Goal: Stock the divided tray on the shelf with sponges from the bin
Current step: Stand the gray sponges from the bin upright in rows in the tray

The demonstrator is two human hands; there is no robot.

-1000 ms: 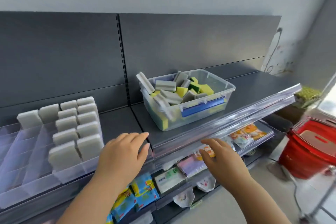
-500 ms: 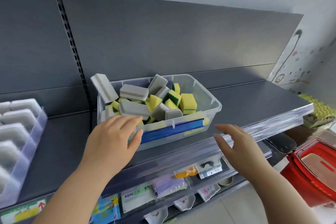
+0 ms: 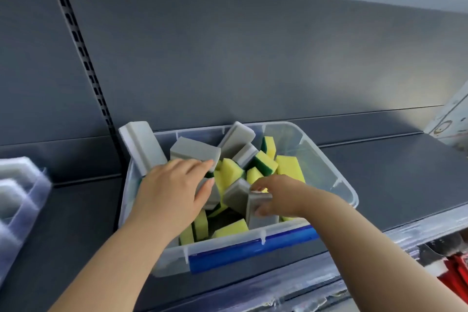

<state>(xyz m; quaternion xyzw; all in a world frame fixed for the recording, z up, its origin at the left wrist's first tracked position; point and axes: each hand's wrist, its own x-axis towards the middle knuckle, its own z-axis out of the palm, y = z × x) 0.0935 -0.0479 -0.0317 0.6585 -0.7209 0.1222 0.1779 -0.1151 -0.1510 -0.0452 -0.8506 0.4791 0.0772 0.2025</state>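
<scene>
My right hand [image 3: 277, 199] is pinching a grey sponge [image 3: 260, 220] standing upright at the near edge of the bin [image 3: 228, 242], my left hand [image 3: 174, 190] lies flat on the sponge pile [image 3: 230, 170], and the divided tray [image 3: 27, 192] sits well off to the left.

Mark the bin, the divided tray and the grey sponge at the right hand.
bin [image 3: 228, 242]: head view, front rim.
divided tray [image 3: 35, 195]: head view, right wall.
grey sponge [image 3: 266, 221]: head view, front face.

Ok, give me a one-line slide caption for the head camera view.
Right hand pinches a grey sponge in the clear bin on the shelf; left hand rests open on the pile.
</scene>
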